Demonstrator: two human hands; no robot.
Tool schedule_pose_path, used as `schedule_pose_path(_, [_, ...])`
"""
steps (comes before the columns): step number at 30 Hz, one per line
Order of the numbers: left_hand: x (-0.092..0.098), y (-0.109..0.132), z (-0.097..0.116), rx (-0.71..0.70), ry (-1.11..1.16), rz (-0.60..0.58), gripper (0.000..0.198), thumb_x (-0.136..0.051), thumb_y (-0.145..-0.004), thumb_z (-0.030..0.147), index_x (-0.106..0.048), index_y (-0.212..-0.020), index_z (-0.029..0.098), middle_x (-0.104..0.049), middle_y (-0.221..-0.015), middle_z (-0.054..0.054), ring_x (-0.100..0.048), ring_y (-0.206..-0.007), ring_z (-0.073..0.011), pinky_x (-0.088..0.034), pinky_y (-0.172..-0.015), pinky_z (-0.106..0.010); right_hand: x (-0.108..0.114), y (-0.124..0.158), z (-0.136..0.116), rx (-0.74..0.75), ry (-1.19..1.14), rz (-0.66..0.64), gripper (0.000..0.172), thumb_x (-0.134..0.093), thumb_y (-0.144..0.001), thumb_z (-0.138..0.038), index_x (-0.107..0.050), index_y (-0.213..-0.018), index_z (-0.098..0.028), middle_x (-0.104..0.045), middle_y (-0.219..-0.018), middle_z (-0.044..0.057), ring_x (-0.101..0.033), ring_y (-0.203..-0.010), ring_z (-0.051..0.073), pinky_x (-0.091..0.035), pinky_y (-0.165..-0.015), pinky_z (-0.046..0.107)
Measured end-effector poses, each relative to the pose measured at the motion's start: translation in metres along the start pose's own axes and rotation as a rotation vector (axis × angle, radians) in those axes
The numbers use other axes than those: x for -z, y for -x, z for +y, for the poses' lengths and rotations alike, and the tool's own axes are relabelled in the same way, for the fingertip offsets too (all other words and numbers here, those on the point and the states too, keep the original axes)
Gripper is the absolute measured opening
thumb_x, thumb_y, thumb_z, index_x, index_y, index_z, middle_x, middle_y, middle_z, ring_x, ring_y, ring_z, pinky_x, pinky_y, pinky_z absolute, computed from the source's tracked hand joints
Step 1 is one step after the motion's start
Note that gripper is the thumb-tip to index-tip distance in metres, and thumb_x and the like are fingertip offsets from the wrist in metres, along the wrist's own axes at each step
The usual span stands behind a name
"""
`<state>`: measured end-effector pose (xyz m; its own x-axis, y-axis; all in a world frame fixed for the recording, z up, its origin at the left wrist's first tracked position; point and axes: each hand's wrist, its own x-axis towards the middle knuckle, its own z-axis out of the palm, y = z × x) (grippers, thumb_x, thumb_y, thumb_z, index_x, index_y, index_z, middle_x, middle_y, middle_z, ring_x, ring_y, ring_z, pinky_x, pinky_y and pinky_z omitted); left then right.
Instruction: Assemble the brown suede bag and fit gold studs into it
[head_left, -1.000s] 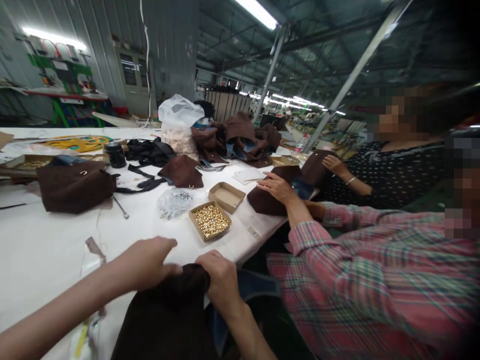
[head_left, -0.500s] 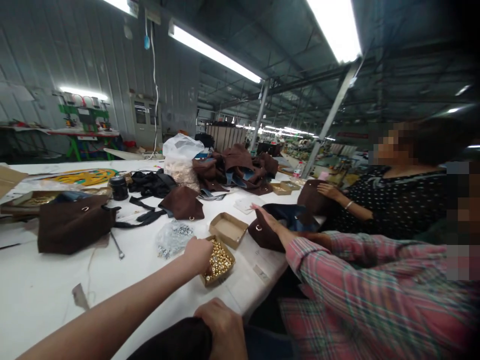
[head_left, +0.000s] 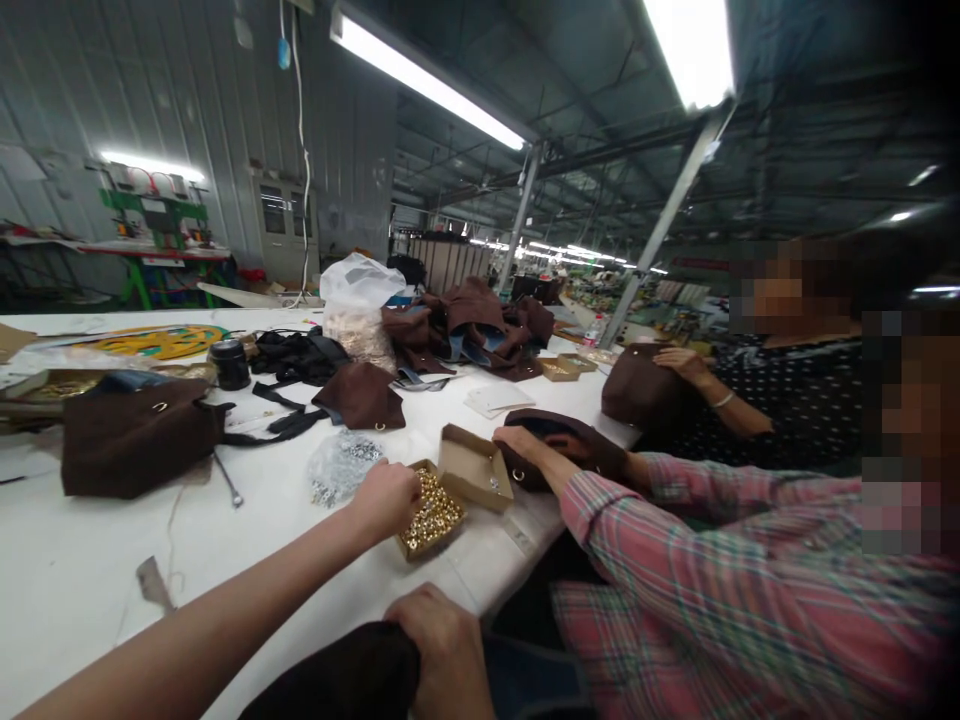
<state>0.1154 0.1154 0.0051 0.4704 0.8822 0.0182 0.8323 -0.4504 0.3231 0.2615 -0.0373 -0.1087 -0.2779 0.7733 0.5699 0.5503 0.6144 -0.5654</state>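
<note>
Two hands, two jobs. My left hand (head_left: 386,497) curls over the small cardboard box of shiny gold studs (head_left: 435,515), set near on the white tabletop (head_left: 75,560); whether it is pinching one, I cannot tell. My right hand (head_left: 442,645) squeezes the dark brown soft cloth (head_left: 352,675) at the edge, so it won't slip off.

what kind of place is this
Most likely a bag-making factory floor: brown bags heaped on a long white table, the left hand at a box of gold fittings, the right hand gripping dark brown fabric, strip lights overhead.
</note>
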Motion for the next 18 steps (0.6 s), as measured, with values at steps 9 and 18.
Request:
schedule_pose_path(9, [-0.002,0.097,-0.016,0.059,0.540,0.085,0.034,-0.059,-0.105,0.036,-0.076,-0.082,0.017,-0.074,-0.080,-0.008,-0.068,-0.074,-0.0217,-0.050,-0.075,-0.033,0.021,0.003,-0.023,0.074,-0.025,0.008,0.019,-0.059,-0.105,-0.014,-0.075,-0.110,-0.023,-0.080,-0.099,0.005,-0.076,-0.097,0.023,-0.058,-0.084,0.033])
schedule_pose_path(18, [-0.044,0.190,-0.019,0.240,1.058,-0.098,0.035,-0.080,-0.081,0.038,-0.091,-0.106,0.015,-0.086,-0.098,-0.010,-0.079,-0.089,-0.0271,-0.062,-0.084,-0.036,0.039,0.016,-0.051,0.301,0.022,0.089,0.031,-0.060,-0.107,-0.007,-0.076,-0.128,-0.022,-0.083,-0.121,0.010,-0.079,-0.115,0.024,-0.069,-0.100,0.039])
